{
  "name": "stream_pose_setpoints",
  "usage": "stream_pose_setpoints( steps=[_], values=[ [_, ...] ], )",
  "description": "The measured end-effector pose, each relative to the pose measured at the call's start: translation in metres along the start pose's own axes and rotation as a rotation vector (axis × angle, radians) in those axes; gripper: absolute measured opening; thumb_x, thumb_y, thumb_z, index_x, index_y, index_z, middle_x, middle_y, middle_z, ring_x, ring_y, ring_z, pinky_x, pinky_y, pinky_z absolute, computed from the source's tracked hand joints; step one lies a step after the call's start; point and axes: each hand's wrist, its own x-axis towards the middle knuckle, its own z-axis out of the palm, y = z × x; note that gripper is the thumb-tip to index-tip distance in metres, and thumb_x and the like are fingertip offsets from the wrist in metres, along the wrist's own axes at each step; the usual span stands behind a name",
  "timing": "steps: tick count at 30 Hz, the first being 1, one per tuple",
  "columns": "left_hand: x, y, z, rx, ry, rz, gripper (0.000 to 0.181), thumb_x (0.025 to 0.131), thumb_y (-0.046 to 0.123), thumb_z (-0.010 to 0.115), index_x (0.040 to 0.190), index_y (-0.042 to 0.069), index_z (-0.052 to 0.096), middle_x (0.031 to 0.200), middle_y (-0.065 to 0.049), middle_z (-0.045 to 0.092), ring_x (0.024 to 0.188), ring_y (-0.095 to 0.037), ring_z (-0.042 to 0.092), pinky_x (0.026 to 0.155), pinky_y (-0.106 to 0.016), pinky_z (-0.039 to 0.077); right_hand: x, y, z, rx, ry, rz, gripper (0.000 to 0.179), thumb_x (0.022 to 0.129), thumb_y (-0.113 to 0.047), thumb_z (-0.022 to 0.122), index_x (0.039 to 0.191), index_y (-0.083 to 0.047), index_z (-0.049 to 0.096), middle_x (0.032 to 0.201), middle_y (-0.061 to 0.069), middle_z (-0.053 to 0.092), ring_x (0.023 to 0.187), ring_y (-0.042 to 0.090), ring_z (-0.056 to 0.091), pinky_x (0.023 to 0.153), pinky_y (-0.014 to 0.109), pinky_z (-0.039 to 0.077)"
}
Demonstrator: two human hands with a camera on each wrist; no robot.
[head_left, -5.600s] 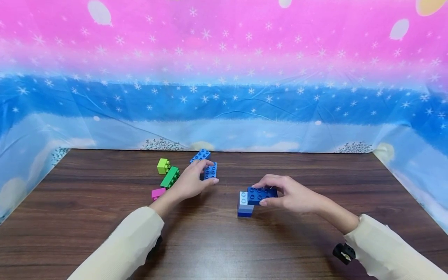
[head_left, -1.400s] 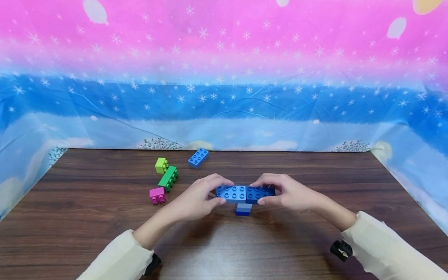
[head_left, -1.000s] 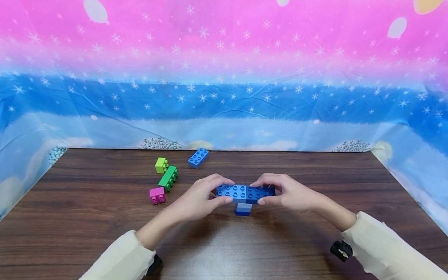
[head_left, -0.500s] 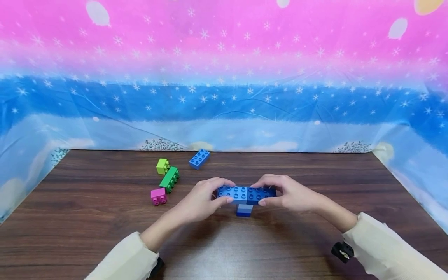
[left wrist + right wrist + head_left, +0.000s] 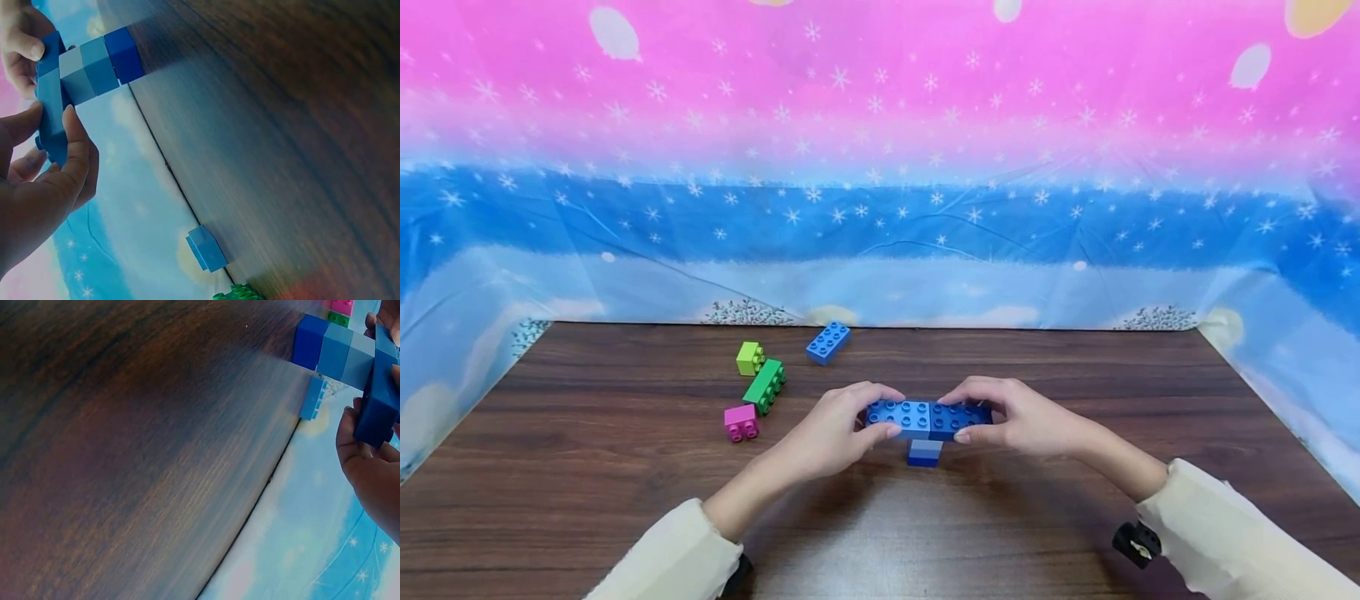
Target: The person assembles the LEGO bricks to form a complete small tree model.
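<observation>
My left hand pinches a medium-blue eight-stud toy building brick between thumb and fingers. My right hand grips a dark blue building brick by its long sides. End to end, the two bricks meet over a short column, each reaching out sideways like a beam. In the left wrist view the column shows a pale brick against the beam, then a grey-blue brick, then a deep blue brick standing on the table.
Left of the hands lie a lime brick, a green brick and a magenta brick, studs sideways. Another blue brick lies studs up near the back edge of the wooden table. A patterned cloth hangs behind.
The left hand has carried the medium-blue brick from the back of the table to the column, beside the dark blue brick. Over the last second both hands have stayed almost still.
</observation>
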Motion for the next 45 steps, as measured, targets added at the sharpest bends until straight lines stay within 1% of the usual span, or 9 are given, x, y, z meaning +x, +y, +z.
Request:
stream_pose_setpoints(
  steps=[3, 7, 13, 20, 28, 35, 39, 43, 45],
  values=[
    [-0.0003, -0.0004, 0.0002, -0.002, -0.002, 0.004, 0.028, 0.089, 0.012, 0.060, 0.116, 0.004, 0.058, 0.113, -0.008, 0.059, 0.092, -0.016, 0.053, 0.079, -0.036, 0.047, -0.0007, -0.0005, 0.0004, 0.000, 0.002, 0.007, 0.034, 0.088, -0.026, 0.062, 0.119, -0.014, 0.056, 0.107, -0.002, 0.057, 0.086, 0.017, 0.050, 0.066, 0.028, 0.044],
    [-0.0006, -0.0008, 0.0005, 0.001, 0.001, 0.009, 0.028, 0.089, 0.012, 0.060, 0.116, 0.004, 0.058, 0.112, -0.007, 0.059, 0.091, -0.015, 0.053, 0.078, -0.034, 0.047, -0.0014, -0.0002, 0.0009, 0.030, 0.003, 0.023, 0.034, 0.087, -0.026, 0.063, 0.118, -0.014, 0.055, 0.103, 0.000, 0.056, 0.087, 0.018, 0.051, 0.070, 0.029, 0.047],
    [-0.0009, -0.0006, 0.0008, 0.007, 0.009, 0.003, 0.028, 0.089, 0.013, 0.061, 0.115, 0.005, 0.059, 0.110, -0.007, 0.059, 0.088, -0.014, 0.053, 0.075, -0.033, 0.047, -0.0053, 0.0039, 0.0003, 0.069, 0.030, 0.036, 0.031, 0.086, -0.023, 0.064, 0.114, -0.012, 0.055, 0.099, 0.002, 0.056, 0.089, 0.019, 0.053, 0.075, 0.029, 0.050],
    [-0.0008, -0.0006, 0.0006, 0.018, 0.009, 0.001, 0.028, 0.088, 0.013, 0.061, 0.115, 0.006, 0.059, 0.110, -0.006, 0.059, 0.086, -0.014, 0.052, 0.074, -0.033, 0.047, -0.0086, 0.0079, -0.0003, 0.068, 0.036, 0.012, 0.030, 0.087, -0.024, 0.064, 0.113, -0.014, 0.056, 0.097, 0.002, 0.056, 0.085, 0.018, 0.053, 0.072, 0.030, 0.050],
    [-0.0001, 0.0001, -0.0017, 0.018, 0.000, -0.008, 0.029, 0.088, 0.014, 0.062, 0.115, 0.006, 0.059, 0.109, -0.006, 0.059, 0.086, -0.014, 0.052, 0.074, -0.035, 0.047, -0.0078, 0.0053, -0.0021, 0.076, 0.024, 0.023, 0.028, 0.087, -0.023, 0.064, 0.112, -0.013, 0.058, 0.094, 0.003, 0.056, 0.081, 0.018, 0.053, 0.067, 0.029, 0.049],
    [0.0006, 0.0002, -0.0042, 0.034, -0.013, 0.009, 0.030, 0.088, 0.015, 0.063, 0.116, 0.007, 0.059, 0.104, -0.003, 0.059, 0.078, -0.011, 0.051, 0.067, -0.026, 0.046, -0.0068, 0.0047, -0.0026, 0.075, 0.023, 0.039, 0.028, 0.086, -0.023, 0.064, 0.112, -0.013, 0.058, 0.094, 0.003, 0.056, 0.081, 0.019, 0.052, 0.067, 0.032, 0.049],
    [0.0005, 0.0010, -0.0050, 0.036, -0.016, -0.002, 0.031, 0.087, 0.016, 0.063, 0.116, 0.007, 0.059, 0.104, -0.002, 0.059, 0.078, -0.012, 0.051, 0.068, -0.027, 0.046, -0.0066, 0.0045, -0.0028, 0.082, 0.020, 0.046, 0.028, 0.086, -0.023, 0.064, 0.112, -0.013, 0.058, 0.095, 0.004, 0.056, 0.081, 0.020, 0.053, 0.066, 0.032, 0.050],
    [0.0004, 0.0003, -0.0046, 0.021, -0.025, -0.001, 0.032, 0.087, 0.015, 0.063, 0.118, 0.007, 0.059, 0.106, -0.004, 0.059, 0.081, -0.013, 0.052, 0.071, -0.034, 0.049, -0.0068, 0.0044, -0.0028, 0.082, 0.018, 0.046, 0.028, 0.086, -0.023, 0.064, 0.112, -0.013, 0.058, 0.095, 0.004, 0.056, 0.081, 0.020, 0.052, 0.066, 0.032, 0.049],
    [0.0002, -0.0006, -0.0044, 0.013, -0.030, 0.003, 0.033, 0.087, 0.015, 0.063, 0.119, 0.007, 0.058, 0.108, -0.005, 0.059, 0.082, -0.014, 0.054, 0.072, -0.035, 0.049, -0.0070, 0.0046, -0.0027, 0.079, 0.018, 0.046, 0.028, 0.086, -0.023, 0.064, 0.112, -0.013, 0.058, 0.095, 0.004, 0.055, 0.082, 0.019, 0.052, 0.067, 0.032, 0.049]
  ],
)
